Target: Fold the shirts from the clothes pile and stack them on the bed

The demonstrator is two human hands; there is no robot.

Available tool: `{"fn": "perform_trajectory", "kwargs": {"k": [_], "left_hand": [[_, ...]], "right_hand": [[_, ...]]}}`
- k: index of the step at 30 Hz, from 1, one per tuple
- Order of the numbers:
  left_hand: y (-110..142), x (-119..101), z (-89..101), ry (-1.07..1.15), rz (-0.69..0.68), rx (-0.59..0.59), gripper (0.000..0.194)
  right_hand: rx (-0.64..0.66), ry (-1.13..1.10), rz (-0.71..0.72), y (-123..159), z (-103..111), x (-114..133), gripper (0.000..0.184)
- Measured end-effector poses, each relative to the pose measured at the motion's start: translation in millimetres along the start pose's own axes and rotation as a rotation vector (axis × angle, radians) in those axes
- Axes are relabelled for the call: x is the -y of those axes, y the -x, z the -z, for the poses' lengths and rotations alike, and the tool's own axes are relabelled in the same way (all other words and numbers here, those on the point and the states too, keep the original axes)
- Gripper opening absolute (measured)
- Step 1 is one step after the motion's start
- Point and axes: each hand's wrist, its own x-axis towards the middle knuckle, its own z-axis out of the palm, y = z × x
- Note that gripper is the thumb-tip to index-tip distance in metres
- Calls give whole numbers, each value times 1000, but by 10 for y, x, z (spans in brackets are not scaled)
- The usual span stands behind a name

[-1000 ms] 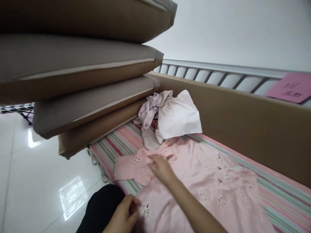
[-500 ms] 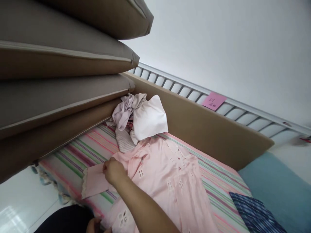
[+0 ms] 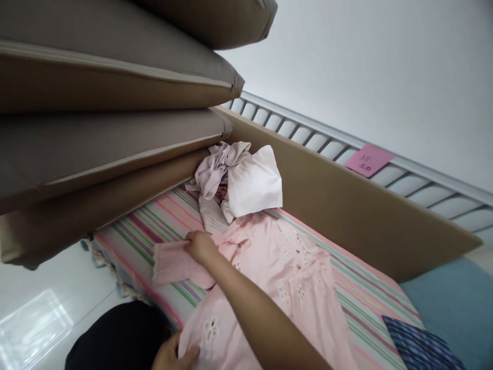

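A pink embroidered garment (image 3: 292,288) lies spread on a striped sheet (image 3: 154,226). My right hand (image 3: 200,246) reaches across it and pinches the garment's left sleeve near the shoulder, fingers closed on the fabric. My left hand (image 3: 173,354) sits at the bottom edge, fingers curled on the garment's lower hem. A heap of crumpled white and pale lilac clothes (image 3: 239,180) lies just beyond the garment's collar.
Stacked brown cushions (image 3: 96,128) overhang the left side. A tan padded board (image 3: 365,216) runs along the back, with a white railing and a pink note (image 3: 368,160) behind it. A dark plaid cloth (image 3: 419,347) lies on blue bedding at right. White tiled floor lies left.
My right hand has slid left from the garment's chest onto the sleeve and gripped it. My left hand keeps hold of the lower hem. The view has swung sideways.
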Motion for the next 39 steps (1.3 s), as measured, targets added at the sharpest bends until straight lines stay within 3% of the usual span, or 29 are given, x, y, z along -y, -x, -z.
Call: {"fn": "perform_trajectory", "kwargs": {"k": [3, 7, 13, 17, 20, 22, 28, 34, 39], "left_hand": [[37, -26, -25, -48, -56, -152, 40], [69, -85, -65, -13, -28, -317, 52], [160, -209, -68, -23, -2, -367, 72], [238, -197, -10, -128, -46, -344, 73], [292, -222, 24, -175, -136, -201, 50], [334, -294, 34, -193, -148, -137, 46], [465, -556, 28, -201, -247, -120, 36], [509, -609, -23, -196, -281, -82, 30], [525, -675, -34, -205, -292, -60, 30]], "right_hand": [[-46, -176, -44, 57, 366, -56, 17], [-113, -429, -100, 316, 1096, -228, 11], [-301, -646, -121, 927, 2252, -417, 18], [-418, -789, -110, 1129, 2749, -462, 19], [-493, -836, -67, 1138, 2968, -464, 21], [-521, -848, -15, 1101, 3068, -443, 20], [-675, -865, 74, 936, 3338, -330, 11], [-678, -873, 141, 798, 3661, -316, 7], [-719, -874, 138, 689, 3768, -288, 9]]}}
